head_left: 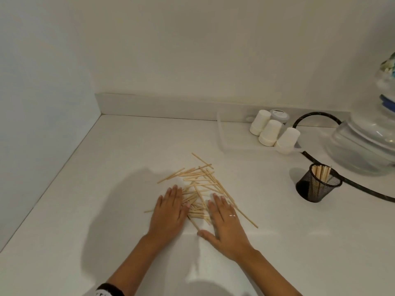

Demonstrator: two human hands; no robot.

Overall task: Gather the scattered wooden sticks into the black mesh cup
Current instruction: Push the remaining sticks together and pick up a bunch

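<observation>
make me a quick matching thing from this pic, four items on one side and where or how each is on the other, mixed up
Items
1. mesh cup
2. wooden sticks
3. white paper cups
4. left hand

Descriptions
A. upside down near the back wall
B. flat, fingers straight, at the left edge of the pile
C. upright on the right, a few sticks inside
D. scattered across the middle of the counter

Pairs: 1-C, 2-D, 3-A, 4-B
</observation>
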